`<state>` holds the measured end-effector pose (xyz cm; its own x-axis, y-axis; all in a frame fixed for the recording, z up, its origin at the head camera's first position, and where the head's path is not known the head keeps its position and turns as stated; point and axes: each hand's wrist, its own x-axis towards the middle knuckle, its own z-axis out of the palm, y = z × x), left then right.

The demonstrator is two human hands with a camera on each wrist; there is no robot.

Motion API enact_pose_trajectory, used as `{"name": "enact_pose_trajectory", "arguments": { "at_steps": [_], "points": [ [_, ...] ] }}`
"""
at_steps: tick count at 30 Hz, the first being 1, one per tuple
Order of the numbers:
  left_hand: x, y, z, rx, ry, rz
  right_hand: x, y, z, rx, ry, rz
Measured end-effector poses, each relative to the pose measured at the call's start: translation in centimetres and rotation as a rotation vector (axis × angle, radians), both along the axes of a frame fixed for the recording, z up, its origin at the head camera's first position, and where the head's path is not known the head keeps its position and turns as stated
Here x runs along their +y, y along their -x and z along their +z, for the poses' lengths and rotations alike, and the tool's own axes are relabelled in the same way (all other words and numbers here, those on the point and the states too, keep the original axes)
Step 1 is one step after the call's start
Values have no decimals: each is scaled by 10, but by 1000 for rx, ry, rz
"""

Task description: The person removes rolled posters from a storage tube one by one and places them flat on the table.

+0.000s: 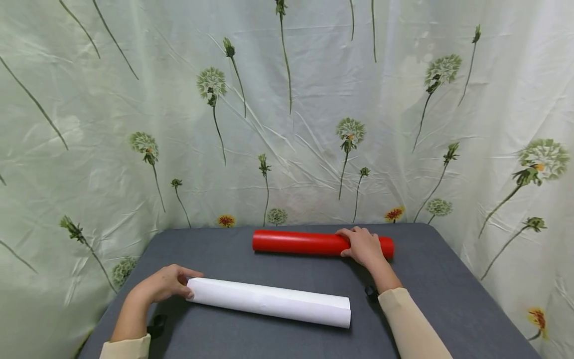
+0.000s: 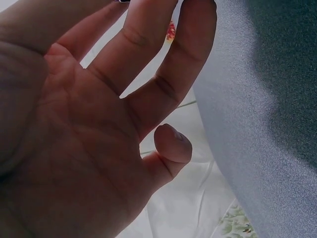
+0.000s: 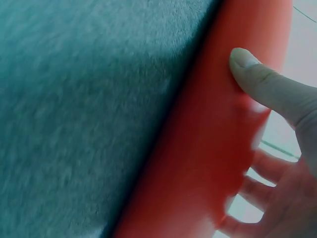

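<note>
A rolled white sheet of paper [image 1: 269, 300] lies at a slight slant across the near part of the table. At its left end, my left hand [image 1: 167, 285] pinches it between thumb and index finger. The left wrist view shows that hand's palm [image 2: 84, 144] and loosely bent other fingers; the white roll cannot be seen there. Farther back rests a smooth red roll [image 1: 298, 243], nearly level from left to right. My right hand [image 1: 364, 246] grips it toward its right end. In the right wrist view the thumb [image 3: 262, 82] presses one side and the fingers curl along the other.
Both rolls lie on a dark grey cloth-covered table [image 1: 211, 254]. Behind it and along the sides hangs a pale curtain [image 1: 305, 164] printed with dandelions. Dark wrist straps [image 1: 157, 326] show below the hands.
</note>
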<state>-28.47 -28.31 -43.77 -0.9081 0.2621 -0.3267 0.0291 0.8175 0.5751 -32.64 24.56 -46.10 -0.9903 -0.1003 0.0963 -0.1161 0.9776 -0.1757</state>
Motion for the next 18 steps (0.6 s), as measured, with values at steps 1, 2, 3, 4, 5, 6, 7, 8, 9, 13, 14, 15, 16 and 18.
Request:
{"name": "enact_pose_trajectory", "arguments": {
  "at_steps": [1,2,3,4,5,6,7,8,9,13,14,15,16,18],
  "points": [
    [1,0,0,3,1,4,-1,2,-1,8,3,5],
    [2,0,-1,4,0,9,-3,3,-2,17,4,12],
    [2,0,-2,3,-4,13,-4,5,-3,26,2,19],
    [3,-1,-2,6,-7,11,-5,7,-4,36,-1,27],
    [4,-1,-2,6,-6,16,-6,9,-5,46,-2,34],
    [4,-1,-2,7,-5,14,-6,10,-6,56,-4,41],
    [5,-1,-2,3,-9,16,-7,11,-7,65,-5,46],
    [6,-1,-2,1,-14,14,-8,12,-8,73,-6,51],
    [6,-1,-1,1,-13,10,-8,13,-9,79,-7,53],
    [8,0,-1,12,4,0,-10,16,-10,88,-13,58],
    [9,0,-1,16,10,-5,-11,17,-9,88,-15,61],
    [9,1,-2,21,16,-9,-11,17,-9,89,-17,64],
    [10,1,-2,26,17,-12,-12,18,-9,90,-19,67],
    [11,1,-3,35,10,-17,-13,20,-8,91,-20,71]
  ]
}}
